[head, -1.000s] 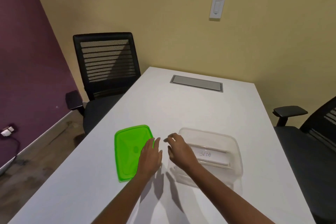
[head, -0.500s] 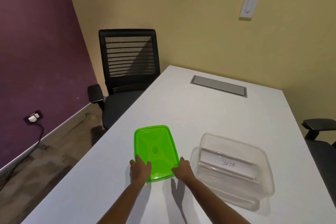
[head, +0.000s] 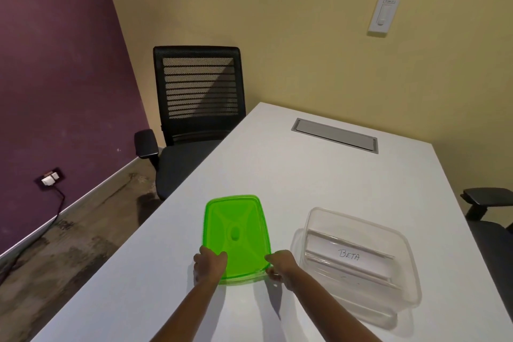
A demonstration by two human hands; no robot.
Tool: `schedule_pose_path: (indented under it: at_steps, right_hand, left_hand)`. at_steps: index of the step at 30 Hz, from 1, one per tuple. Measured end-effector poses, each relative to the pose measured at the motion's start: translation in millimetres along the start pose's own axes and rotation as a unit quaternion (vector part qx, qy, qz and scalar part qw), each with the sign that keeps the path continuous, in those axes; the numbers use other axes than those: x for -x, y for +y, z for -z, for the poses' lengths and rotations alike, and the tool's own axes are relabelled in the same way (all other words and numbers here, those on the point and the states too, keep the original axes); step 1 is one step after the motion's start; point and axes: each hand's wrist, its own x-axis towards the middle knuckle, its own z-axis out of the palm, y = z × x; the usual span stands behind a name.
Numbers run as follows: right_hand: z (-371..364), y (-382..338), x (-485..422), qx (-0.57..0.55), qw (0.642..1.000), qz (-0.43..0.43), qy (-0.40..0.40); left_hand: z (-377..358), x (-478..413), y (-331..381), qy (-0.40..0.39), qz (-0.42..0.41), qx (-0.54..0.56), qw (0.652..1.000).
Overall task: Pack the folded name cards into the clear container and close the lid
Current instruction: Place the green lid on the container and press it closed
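Observation:
A translucent green lid (head: 235, 233) lies on the white table (head: 319, 180), its near edge slightly raised. My left hand (head: 208, 265) grips its near left corner and my right hand (head: 280, 265) grips its near right corner, thumbs on top. To the right stands the clear container (head: 313, 219), uncovered. Inside it lie folded white name cards (head: 351, 255); the top one reads "BETA".
A black mesh office chair (head: 198, 108) stands at the table's left side, and another chair's armrest (head: 485, 196) shows at the right edge. A grey cable hatch (head: 334, 134) is set into the far tabletop. A wall socket with a cord (head: 51, 179) sits low on the purple wall.
Both hands left the spot between lid and container and took hold of the lid's near corners. The view shifted left, and the lid's near edge now sits slightly off the table.

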Motion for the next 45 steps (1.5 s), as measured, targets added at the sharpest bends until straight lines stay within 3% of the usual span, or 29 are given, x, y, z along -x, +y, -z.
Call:
schedule_pose_path:
  at_steps: [8,11,15,22,24,28,32,37,42,45]
  right_hand:
    - [7.5,-34.4,30.2,-0.098,0.992,0.043,-0.066]
    - [17.7,-44.2,40.0,-0.116,0.989,0.061,-0.064]
    - [40.7,-57.1,58.1,-0.167,0.980,0.102,-0.039]
    - [87.5,-79.5,101.8,-0.192,0.966,0.172,-0.001]
    - [97.5,-81.0,114.5,-0.175,0.966,0.192,0.006]
    - [115.0,-81.9,134.3,-0.165,0.954,0.251,0.011]
    - [135.4,-79.3,141.4,-0.165,0.940,0.296,0.038]
    - [171.5,-59.4,130.0,-0.173,0.915,0.319,0.176]
    - [206.3,-34.3,115.2,-0.093,0.901,0.269,0.329]
    - [227.4,-18.2,107.7,-0.115,0.898,0.237,0.351]
  left_hand:
    - [-5.5,17.9,14.4,0.024,-0.033,0.028,0.999]
    - [-9.8,29.9,24.5,0.063,-0.106,-0.004,0.992]
    - [-20.3,50.3,37.7,0.110,-0.255,-0.053,0.959]
    - [-22.4,76.0,47.7,-0.016,-0.454,-0.183,0.872]
    - [-22.9,84.2,57.1,-0.024,-0.478,-0.152,0.865]
    - [-21.1,100.5,75.0,-0.034,-0.509,-0.013,0.860]
    - [-19.3,120.8,95.4,-0.031,-0.481,0.094,0.871]
    - [-22.4,140.3,112.8,-0.100,-0.486,0.174,0.850]
    - [-29.4,153.8,125.8,-0.167,-0.483,0.221,0.831]
    - [-32.5,159.5,132.0,-0.216,-0.441,0.267,0.829]
